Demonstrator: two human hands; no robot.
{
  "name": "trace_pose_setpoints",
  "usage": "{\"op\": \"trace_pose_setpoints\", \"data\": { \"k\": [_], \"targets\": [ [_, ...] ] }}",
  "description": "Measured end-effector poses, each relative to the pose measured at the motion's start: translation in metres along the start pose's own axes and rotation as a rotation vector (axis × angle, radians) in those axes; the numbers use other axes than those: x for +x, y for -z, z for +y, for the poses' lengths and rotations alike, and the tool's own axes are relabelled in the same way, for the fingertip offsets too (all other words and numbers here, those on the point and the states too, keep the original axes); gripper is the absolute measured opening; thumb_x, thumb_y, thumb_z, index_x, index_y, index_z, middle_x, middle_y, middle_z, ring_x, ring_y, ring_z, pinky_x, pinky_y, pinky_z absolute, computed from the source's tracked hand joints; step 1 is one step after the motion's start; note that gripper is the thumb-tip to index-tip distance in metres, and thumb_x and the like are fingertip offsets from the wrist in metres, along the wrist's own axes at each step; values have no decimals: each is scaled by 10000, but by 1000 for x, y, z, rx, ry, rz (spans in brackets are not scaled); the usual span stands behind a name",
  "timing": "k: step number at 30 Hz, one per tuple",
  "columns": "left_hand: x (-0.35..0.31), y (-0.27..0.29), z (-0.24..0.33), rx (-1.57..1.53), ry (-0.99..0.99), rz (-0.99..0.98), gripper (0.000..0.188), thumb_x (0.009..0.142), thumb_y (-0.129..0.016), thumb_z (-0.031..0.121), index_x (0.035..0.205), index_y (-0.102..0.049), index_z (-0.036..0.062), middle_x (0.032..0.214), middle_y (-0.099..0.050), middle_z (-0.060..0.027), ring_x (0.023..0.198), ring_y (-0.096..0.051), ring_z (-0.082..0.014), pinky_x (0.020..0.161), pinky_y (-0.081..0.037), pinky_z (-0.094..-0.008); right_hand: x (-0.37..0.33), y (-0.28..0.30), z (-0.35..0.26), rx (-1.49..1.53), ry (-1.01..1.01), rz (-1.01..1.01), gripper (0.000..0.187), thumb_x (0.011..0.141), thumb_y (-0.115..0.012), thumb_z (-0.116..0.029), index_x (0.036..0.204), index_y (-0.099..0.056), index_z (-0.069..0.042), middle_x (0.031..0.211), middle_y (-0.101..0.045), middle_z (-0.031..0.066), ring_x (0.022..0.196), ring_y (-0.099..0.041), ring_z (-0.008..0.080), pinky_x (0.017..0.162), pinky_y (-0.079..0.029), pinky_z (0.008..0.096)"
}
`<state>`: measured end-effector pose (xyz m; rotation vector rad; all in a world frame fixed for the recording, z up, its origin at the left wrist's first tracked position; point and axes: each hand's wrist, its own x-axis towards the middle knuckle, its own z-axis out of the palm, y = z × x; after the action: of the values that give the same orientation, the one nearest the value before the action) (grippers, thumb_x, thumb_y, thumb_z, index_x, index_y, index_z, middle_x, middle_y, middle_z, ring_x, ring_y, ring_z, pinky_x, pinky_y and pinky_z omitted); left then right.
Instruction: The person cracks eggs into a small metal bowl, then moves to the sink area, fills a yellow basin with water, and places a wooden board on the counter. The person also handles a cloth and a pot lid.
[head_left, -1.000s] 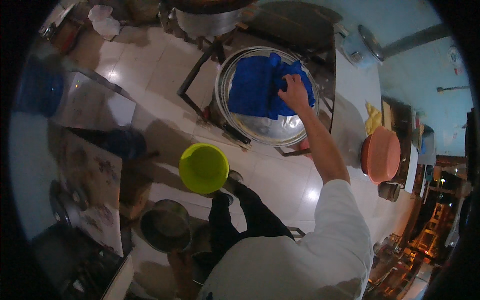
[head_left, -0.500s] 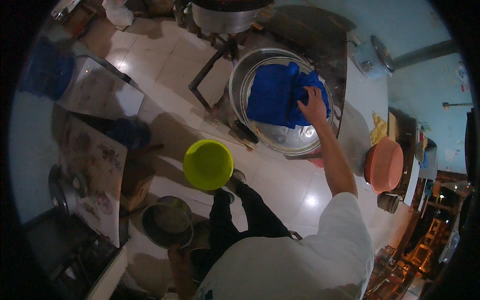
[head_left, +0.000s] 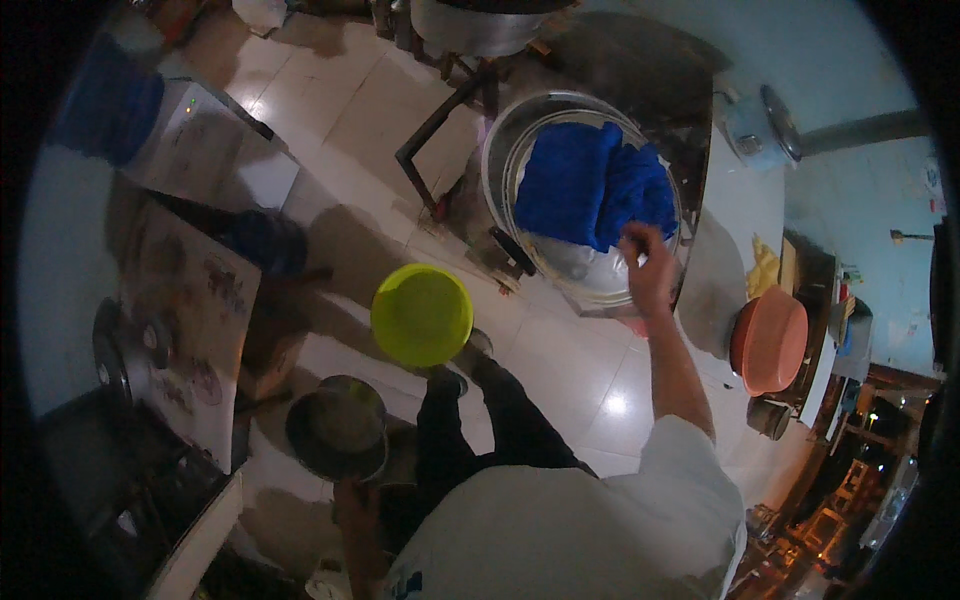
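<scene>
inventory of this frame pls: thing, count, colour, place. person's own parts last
blue cloth: 1, blue, bunched in the big metal pot, upper middle
big metal pot: 1, silver, on a dark stand, upper middle
yellow-green bowl: 1, yellow-green, centre, above the tiled floor; what carries it can't be made out
metal bowl: 1, grey metal, lower left, at the left hand
orange basin: 1, orange, upturned on the counter at right
second metal pot: 1, silver, top edge
patterned board: 1, pale with printed patterns, left
tiled floor: pale tiles, glossy
right hand: 1, raised over the big metal pot's near rim, just below the blue cloth, empty as far as I can see
left hand: 1, lower left, at the metal bowl's lower edge, dim
</scene>
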<state>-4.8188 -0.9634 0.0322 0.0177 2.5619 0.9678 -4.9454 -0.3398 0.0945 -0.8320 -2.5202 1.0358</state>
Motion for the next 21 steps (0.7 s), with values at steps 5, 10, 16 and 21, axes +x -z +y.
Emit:
{"op": "trace_pose_setpoints", "data": {
  "k": [5,10,16,21],
  "targets": [
    [4,-8,15,-437,181,68,262,808,-642,101,1031,-538,12,964,-535,-97,903,-546,-210,774,-490,-334,-120,-86,25,309,-154,-732,215,865,-614,-192,992,-602,-18,830,-629,100,718,-589,171,691,-489,310],
    [21,-11,5,-445,315,-122,228,832,-612,92,1034,-553,6,1015,-561,-114,965,-549,-191,798,-488,-332,-212,-220,140,-152,38,-1110,236,849,-537,-235,896,-645,-31,847,-658,147,752,-650,289,692,-512,381],
    [20,-19,7,42,286,-103,310,831,-626,144,1102,-556,10,1087,-575,-112,991,-557,-230,852,-473,-332,-233,-342,240,-521,325,-1177,136,744,-565,-144,778,-665,-59,770,-656,128,702,-648,294,655,-524,384],
    [14,-29,-10,-478,548,-1,404,806,-659,195,1147,-545,10,1108,-572,-164,1037,-542,-311,907,-444,-411,-212,-382,216,-631,101,-1264,304,748,-649,-262,977,-654,-62,917,-655,181,873,-634,354,751,-508,436]
  ]
}}
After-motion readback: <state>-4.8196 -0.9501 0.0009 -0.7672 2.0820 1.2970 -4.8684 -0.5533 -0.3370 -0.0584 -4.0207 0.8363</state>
